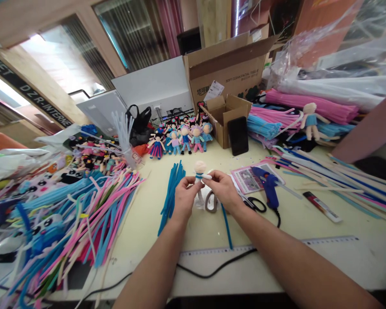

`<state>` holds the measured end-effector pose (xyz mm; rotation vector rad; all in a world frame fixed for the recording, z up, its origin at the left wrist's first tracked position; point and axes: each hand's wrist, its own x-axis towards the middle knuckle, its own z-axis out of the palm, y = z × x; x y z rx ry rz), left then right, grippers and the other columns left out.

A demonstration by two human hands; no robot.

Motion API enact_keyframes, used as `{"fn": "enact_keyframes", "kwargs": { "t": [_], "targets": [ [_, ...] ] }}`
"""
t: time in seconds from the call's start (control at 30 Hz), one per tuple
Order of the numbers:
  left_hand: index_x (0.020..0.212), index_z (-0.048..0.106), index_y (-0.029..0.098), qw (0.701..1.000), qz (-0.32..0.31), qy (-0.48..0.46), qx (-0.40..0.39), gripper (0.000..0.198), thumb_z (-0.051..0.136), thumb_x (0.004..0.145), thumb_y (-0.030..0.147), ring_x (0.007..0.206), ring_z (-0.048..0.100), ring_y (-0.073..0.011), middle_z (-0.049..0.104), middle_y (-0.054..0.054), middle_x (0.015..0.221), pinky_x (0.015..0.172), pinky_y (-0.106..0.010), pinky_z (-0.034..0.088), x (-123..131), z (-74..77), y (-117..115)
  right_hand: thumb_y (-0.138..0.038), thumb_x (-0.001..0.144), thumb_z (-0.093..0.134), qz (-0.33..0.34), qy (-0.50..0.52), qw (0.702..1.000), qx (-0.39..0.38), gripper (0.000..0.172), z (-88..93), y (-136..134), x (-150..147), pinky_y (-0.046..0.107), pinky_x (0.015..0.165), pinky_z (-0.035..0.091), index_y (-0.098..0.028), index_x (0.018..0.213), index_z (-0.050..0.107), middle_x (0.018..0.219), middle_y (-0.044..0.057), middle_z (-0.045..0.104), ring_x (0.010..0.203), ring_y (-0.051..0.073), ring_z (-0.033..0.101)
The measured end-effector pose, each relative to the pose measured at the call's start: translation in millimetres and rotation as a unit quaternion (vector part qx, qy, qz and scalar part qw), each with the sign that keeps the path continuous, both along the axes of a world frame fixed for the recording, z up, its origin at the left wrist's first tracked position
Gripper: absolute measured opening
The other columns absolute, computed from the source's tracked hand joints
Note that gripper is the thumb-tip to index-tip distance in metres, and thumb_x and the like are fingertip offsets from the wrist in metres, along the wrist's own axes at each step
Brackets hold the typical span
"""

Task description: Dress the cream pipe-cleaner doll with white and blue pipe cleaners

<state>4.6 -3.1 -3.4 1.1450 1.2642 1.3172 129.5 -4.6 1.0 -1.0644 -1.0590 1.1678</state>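
Between my hands is a small pipe-cleaner doll [200,167] with a pale round head and a teal band across its upper body. My left hand [185,195] pinches the doll from the left side. On the other side, my right hand [223,189] is closed on the doll's white arm. A teal pipe cleaner [227,227] lies below my right hand, and a bundle of teal pipe cleaners [173,189] is left of my left hand. Black-handled scissors [256,204] and a blue glue gun [270,189] lie to the right.
Finished dolls [185,137] stand at the back beside a cardboard box [225,113] and a black phone [238,136]. Loose pipe cleaners heap up at left [106,206] and right. A ruler [218,251] and a black cable [212,274] run along the front.
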Motion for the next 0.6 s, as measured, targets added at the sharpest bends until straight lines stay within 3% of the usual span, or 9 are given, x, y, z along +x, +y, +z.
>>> {"fn": "enact_keyframes", "kwargs": {
  "t": [0.13, 0.3, 0.6],
  "targets": [
    [0.077, 0.061, 0.014, 0.999, -0.009, -0.033, -0.014, 0.028, 0.075, 0.061, 0.032, 0.064, 0.061, -0.0132, 0.063, -0.001, 0.068, 0.054, -0.022, 0.039, -1.2, -2.9, 2.1, -0.029, 0.069, 0.064, 0.013, -0.006, 1.000, 0.014, 0.012, 1.5, -0.6, -0.3, 0.025, 0.059, 0.042, -0.018, 0.066, 0.060, 0.059, -0.001, 0.064, 0.059, 0.014, 0.058],
    [0.076, 0.065, 0.013, 0.992, -0.035, -0.111, -0.036, 0.025, 0.077, 0.059, 0.027, 0.061, 0.060, -0.0113, 0.064, 0.000, 0.065, 0.063, -0.024, 0.045, -3.1, -2.9, 5.1, -0.026, 0.071, 0.062, 0.013, -0.024, 0.999, 0.038, 0.009, 4.3, -1.9, 0.1, 0.026, 0.063, 0.044, -0.018, 0.067, 0.063, 0.062, 0.000, 0.066, 0.061, 0.015, 0.061],
    [0.073, 0.064, 0.013, 0.976, -0.050, -0.196, -0.077, 0.029, 0.082, 0.052, 0.023, 0.062, 0.064, -0.0123, 0.066, 0.000, 0.066, 0.068, -0.025, 0.049, -0.1, 5.8, 2.8, -0.028, 0.070, 0.065, 0.000, -0.031, 0.999, 0.044, 0.011, 0.0, 0.2, 2.2, 0.026, 0.059, 0.045, -0.018, 0.068, 0.061, 0.061, 0.000, 0.066, 0.059, 0.015, 0.060]
  ]
}}
